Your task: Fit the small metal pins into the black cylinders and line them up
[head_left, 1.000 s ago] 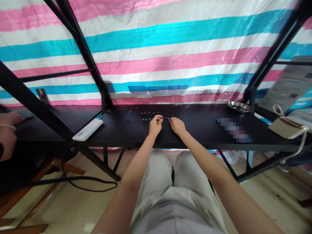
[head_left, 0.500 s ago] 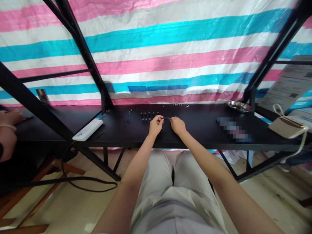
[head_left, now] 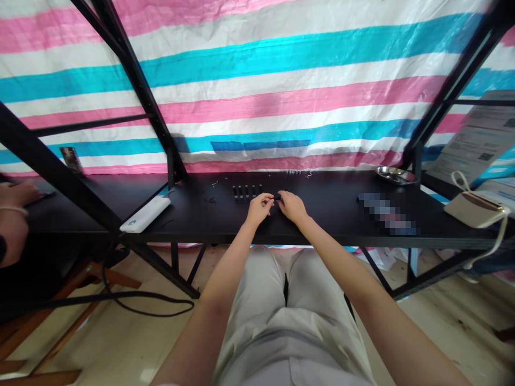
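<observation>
Close together over the black table, my left hand [head_left: 259, 208] and my right hand [head_left: 293, 206] meet at a small dark cylindrical piece [head_left: 277, 198]. Fingers of both hands are pinched on it, and they hide most of its shape. Just beyond my left hand stands a row of several small dark cylinders with light ends [head_left: 240, 192]. Tiny white coiled pieces [head_left: 293, 172] lie in a line at the table's back edge. A small black scrap [head_left: 210, 200] rests left of the row.
A white power bank [head_left: 145, 214] lies at the left by a black frame post. A shiny metal dish [head_left: 395, 175] is at the back right. Farther right sits a beige pouch [head_left: 473, 208] with a strap. Another person's hand [head_left: 18, 194] shows at the far left.
My hands have drawn slightly closer together and a little toward me. Less of the dark piece between them shows now.
</observation>
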Motion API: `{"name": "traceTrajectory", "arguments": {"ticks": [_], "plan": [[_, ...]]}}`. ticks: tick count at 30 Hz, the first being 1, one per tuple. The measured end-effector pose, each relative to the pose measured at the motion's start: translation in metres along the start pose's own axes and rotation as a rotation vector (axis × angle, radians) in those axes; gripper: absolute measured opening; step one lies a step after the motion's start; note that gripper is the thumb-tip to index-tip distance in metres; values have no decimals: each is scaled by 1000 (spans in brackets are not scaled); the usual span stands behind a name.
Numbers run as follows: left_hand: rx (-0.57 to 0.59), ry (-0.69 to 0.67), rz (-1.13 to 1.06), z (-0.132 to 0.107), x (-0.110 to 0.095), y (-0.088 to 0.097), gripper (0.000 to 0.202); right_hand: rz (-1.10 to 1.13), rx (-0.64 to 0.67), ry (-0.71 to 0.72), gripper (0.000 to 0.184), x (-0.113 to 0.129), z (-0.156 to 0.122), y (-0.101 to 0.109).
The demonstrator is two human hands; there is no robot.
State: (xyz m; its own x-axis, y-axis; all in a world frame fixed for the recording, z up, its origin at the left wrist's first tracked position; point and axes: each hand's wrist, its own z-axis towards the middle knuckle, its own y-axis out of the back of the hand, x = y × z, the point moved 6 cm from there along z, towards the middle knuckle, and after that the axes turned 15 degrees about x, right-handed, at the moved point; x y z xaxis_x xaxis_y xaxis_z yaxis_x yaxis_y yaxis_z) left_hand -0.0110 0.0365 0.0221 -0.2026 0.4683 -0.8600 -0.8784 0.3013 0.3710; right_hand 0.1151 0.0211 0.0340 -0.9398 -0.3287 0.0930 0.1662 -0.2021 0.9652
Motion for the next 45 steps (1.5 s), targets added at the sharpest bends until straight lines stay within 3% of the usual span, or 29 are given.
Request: {"name": "traceTrajectory", "arguments": {"ticks": [6,12,15,19,24,45], "plan": [[-75,-2,-9,-2,-4,5,24,87,-37,46,19,-1,0,0],[-376,64,-36,-14,-10,29,18,378,-91,-52,22,-21,13,-4],[-462,120,-71,-17,-6,36,14,502,-35,-158,20,-29,26,-14],[-444,140,-101,-14,1,36,13,503,104,-252,16,-23,46,-28],[-396,152,-106,-12,3,33,12,454,183,-281,17,-6,68,-36],[-376,186,-69,-15,-7,31,11,432,171,-349,22,2,74,-38]]}}
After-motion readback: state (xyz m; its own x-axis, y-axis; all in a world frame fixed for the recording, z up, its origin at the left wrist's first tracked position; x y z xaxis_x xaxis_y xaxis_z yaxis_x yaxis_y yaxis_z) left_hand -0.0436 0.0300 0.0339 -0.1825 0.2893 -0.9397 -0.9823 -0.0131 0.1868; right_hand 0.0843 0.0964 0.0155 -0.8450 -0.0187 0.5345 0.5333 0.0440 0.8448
